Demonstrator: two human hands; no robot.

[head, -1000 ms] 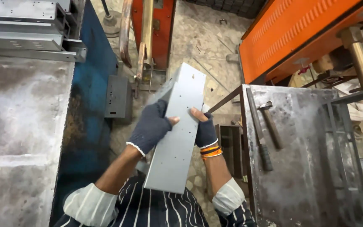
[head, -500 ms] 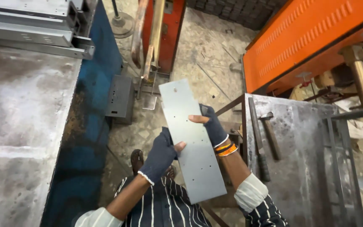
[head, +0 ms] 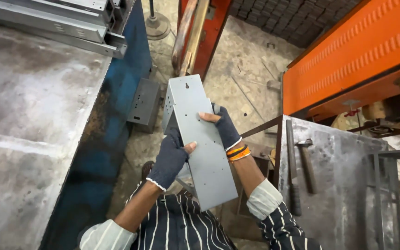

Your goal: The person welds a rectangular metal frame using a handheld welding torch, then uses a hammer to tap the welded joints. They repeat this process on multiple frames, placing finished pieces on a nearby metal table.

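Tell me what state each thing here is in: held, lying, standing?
Grey metal channel: held up in both hands, tilted, punched with small holes.
Left hand: gloved, gripping the channel's left edge.
Right hand: gloved, gripping its right edge.
Hammer: lying flat on the right steel table.
Grey metal box: standing on the floor beside the blue bench.

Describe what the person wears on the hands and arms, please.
Both hands, left and right, wear dark blue knitted gloves with cut-off fingertips and pale cuffs. The right wrist carries orange bangles. The sleeves are dark with thin white stripes and end in rolled-up pale cuffs.
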